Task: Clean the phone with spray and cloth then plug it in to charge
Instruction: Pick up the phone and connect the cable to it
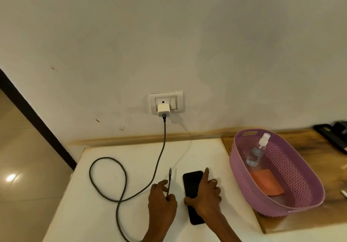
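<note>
A black phone [192,184] lies flat on the white table [105,219]. My right hand [205,197] rests across its middle, gripping its edges with the forefinger stretched along its right side. My left hand [162,202] pinches the grey charging cable [109,183] just behind its connector tip [170,171], which points away from me, left of the phone and apart from it. The cable loops over the table and runs up to a white charger [163,110] plugged into the wall socket [166,101]. The clear spray bottle [258,150] and orange cloth [266,184] lie in a purple basket [242,179].
The basket stands on a wooden board [304,221] at the right. Dark objects [333,135] lie at the board's far right corner, and a small white item [344,193] sits at the right edge. The table's left edge drops to a tiled floor [22,166].
</note>
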Available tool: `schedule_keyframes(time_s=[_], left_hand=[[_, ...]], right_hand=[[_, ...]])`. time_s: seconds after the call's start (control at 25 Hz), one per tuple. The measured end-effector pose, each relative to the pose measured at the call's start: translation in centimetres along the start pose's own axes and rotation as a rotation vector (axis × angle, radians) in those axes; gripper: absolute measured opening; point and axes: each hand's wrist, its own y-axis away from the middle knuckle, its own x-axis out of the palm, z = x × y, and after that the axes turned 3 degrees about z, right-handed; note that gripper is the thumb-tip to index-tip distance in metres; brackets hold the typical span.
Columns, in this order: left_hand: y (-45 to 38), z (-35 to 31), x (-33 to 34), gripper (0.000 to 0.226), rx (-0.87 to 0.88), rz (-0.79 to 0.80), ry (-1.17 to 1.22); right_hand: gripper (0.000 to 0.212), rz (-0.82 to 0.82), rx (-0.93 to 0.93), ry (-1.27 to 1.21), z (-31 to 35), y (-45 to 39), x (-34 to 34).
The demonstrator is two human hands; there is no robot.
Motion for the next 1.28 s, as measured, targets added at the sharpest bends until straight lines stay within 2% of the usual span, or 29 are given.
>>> schedule_keyframes(time_s=[0.12,0.2,0.28,0.48,0.64,0.8,1.04,1.16,1.28], left_hand=[[-0.4,0.2,0.0,0.032,-0.169,-0.002,0.211],[-0.7,-0.1,0.1,0.028,-0.302,0.068,0.339],[-1.1,-0.5,0.1,0.028,-0.359,0.125,0.417],[-0.6,-1.3,-0.1,0.012,-0.26,0.123,0.419],[0.5,-2.3,-1.0,0.013,-0.191,0.157,0.448],[2.2,-3.4,-2.6,0.017,-0.136,0.23,0.505],[4.8,-4.6,-4.0,0.018,-0.262,0.266,0.654],[6.5,-5.0,-4.6,0.02,-0.215,0.246,0.544],[8.4,-5.4,-4.8,0.021,-0.121,0.279,0.405]], right_hand=[[0.129,0.034,-0.051,-0.109,-0.3,-0.1,0.1],[0.128,0.026,-0.062,-0.11,-0.6,-0.3,-0.3],[0.123,0.043,-0.078,-0.15,-1.0,-0.7,-0.7],[0.087,0.155,-0.084,-0.52,-2.2,-1.0,-2.2],[0.066,0.315,0.037,-1.042,-3.2,-0.1,-4.3],[0.059,0.501,0.03,-1.425,-3.6,1.2,-6.4],[0.053,0.669,-0.02,-1.798,-3.3,2.9,-8.0],[0.065,0.8,0.038,-1.975,-3.0,3.9,-8.4],[0.063,0.788,0.096,-2.054,-2.0,5.2,-8.9]])
